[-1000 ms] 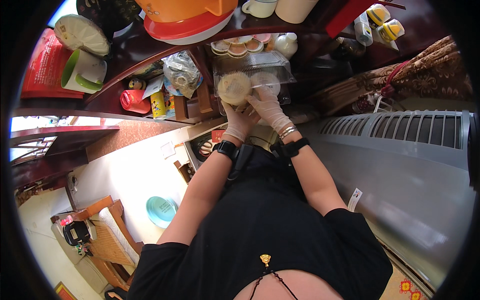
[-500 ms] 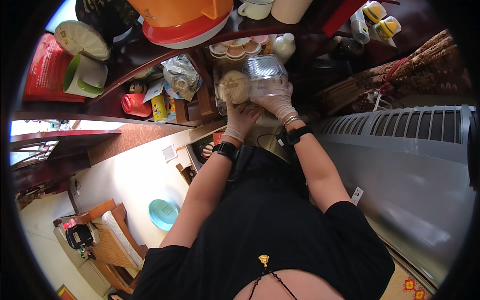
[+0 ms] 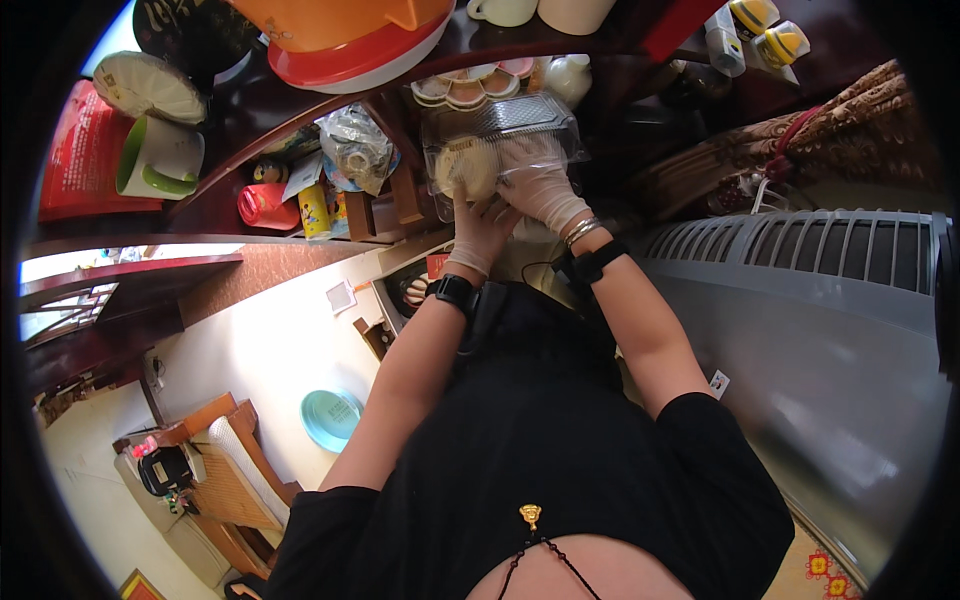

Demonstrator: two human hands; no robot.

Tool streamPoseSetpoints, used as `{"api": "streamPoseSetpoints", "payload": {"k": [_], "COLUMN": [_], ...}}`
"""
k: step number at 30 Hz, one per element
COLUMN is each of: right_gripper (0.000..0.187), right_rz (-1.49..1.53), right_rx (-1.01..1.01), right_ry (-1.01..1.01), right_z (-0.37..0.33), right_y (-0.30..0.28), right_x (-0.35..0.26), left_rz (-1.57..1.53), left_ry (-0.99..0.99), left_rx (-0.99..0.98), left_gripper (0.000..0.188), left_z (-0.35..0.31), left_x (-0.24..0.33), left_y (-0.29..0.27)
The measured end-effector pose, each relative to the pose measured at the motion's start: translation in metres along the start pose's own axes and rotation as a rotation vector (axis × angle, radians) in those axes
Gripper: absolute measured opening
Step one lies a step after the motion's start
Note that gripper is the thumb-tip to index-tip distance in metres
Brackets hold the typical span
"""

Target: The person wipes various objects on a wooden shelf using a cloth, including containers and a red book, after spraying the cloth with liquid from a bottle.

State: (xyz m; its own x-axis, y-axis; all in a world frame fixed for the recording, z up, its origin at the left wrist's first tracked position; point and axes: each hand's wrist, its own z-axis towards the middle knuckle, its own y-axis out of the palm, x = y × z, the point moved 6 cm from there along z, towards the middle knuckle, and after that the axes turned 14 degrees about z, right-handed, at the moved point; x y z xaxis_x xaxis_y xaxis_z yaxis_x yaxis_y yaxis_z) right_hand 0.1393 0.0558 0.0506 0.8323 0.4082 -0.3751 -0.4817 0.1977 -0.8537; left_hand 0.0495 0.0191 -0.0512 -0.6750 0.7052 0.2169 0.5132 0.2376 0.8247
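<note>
A clear plastic clamshell box (image 3: 545, 113) is held out in front of me at the shelf, its ribbed lid tilted up. Inside, on the left, sits a round cream-coloured thing (image 3: 466, 165) that looks like a bun or pastry. My left hand (image 3: 482, 232), in a thin pale glove, grips the near lower edge, a digit stretched up against the round thing. Through the plastic shows my gloved right hand (image 3: 545, 180), under the lid at the right half of the box. Its fingers are bent toward the round thing; what they hold is hidden.
Behind the box lies a scalloped tray (image 3: 467, 88) beside a white bottle (image 3: 568, 80). An orange and red container (image 3: 350, 45) stands above on the shelf, with a green-handled mug (image 3: 158, 160) to the left. A grey slatted unit (image 3: 800, 300) borders my right. On the floor lies a turquoise basin (image 3: 331, 418).
The clear lid has tilted up and spread wider across the back. My right hand has moved from the box's right side to beneath the lid, while my left hand keeps its grip.
</note>
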Motion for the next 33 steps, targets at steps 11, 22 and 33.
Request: {"api": "streamPoseSetpoints", "payload": {"k": [11,22,33], "right_gripper": [0.023,0.032,0.037], "right_rz": [0.059,0.227,0.206], "right_rx": [-0.197,-0.449,0.200], "right_ry": [0.248,0.553,0.491], "right_z": [0.006,-0.008,-0.028], "right_y": [0.030,0.015,-0.035], "right_x": [0.022,0.005,0.071], "left_rz": [-0.012,-0.149,0.029], "left_ry": [-0.054,-0.060,-0.015], "left_rx": [0.100,0.036,0.087], "left_gripper": [0.082,0.044,0.058], "left_z": [-0.005,0.023,0.009], "left_x": [0.000,-0.002,-0.009], "left_y": [0.004,-0.014,-0.001]}}
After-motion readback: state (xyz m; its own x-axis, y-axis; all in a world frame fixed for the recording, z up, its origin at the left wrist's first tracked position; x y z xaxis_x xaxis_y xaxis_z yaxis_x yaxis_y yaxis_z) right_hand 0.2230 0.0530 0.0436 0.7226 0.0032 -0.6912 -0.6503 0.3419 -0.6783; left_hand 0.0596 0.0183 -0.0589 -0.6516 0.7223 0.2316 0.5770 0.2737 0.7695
